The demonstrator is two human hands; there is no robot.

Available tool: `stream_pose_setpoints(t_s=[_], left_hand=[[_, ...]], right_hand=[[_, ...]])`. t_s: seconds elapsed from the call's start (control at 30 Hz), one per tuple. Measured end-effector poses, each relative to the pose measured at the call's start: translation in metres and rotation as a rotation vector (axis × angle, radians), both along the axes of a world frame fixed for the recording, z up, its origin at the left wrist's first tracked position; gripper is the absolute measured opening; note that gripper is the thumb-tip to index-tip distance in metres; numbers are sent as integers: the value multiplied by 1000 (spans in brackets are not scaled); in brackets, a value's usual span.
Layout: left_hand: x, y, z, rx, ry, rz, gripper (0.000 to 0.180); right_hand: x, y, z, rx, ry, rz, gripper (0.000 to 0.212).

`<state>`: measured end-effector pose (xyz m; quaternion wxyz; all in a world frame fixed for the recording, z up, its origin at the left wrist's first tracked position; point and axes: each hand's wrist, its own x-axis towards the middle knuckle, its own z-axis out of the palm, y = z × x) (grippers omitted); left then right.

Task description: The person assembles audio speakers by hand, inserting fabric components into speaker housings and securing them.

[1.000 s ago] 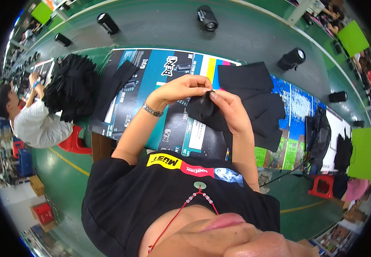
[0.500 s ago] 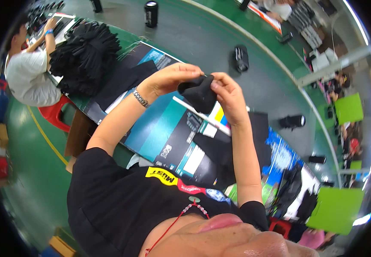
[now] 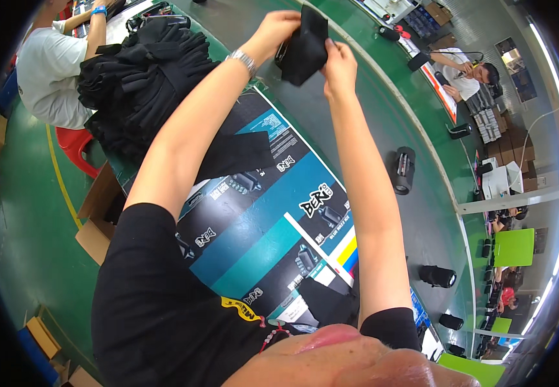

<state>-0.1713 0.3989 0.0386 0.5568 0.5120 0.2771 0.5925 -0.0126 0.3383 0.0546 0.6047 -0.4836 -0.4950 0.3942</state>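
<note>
Up at the top of the head view, both my hands hold a black cloth pouch [image 3: 306,48] over the grey conveyor. My left hand [image 3: 278,29] closes on its left upper edge, and my right hand [image 3: 340,64] pinches its right edge between thumb and fingers. Beneath my left fingers the edge of a dark, shiny object shows beside the cloth, mostly hidden; I cannot tell whether it is inside the pouch. A flat piece of black cloth [image 3: 237,153] lies below my left forearm, on printed teal and black cardboard sheets [image 3: 253,216].
A big heap of black cloth pieces [image 3: 144,84] stands left, beside a co-worker in a white shirt [image 3: 57,74] and a red stool [image 3: 76,151]. Black cylindrical speakers [image 3: 403,171] sit along the grey conveyor [image 3: 373,122]. An open cardboard box [image 3: 97,222] is at the table's left edge.
Both hands have moved up and away from me with the pouch, out over the conveyor. The pouch now hangs more opened out, and my arms are stretched further. The view has shifted.
</note>
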Motion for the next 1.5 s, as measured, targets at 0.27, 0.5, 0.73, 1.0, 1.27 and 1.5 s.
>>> stream_pose_setpoints(t_s=[0.27,0.5,0.73,1.0,1.27,1.5], left_hand=[[-17,86,-51,78,284,478,20],[19,61,-52,-207,137,32,18],[84,-33,-27,-261,60,-296,21],[124,-96,-28,-598,276,-240,18],[135,-94,-30,-600,204,-286,31],[184,-111,-32,-510,228,-367,31]], right_hand=[[-25,50,-28,-167,151,-46,21],[12,43,-40,-60,115,-161,23],[90,-15,-39,79,15,-319,27],[128,-81,-38,-256,182,-252,22],[157,-89,-62,-364,-90,-347,20],[158,-117,-38,-383,-46,-309,19]])
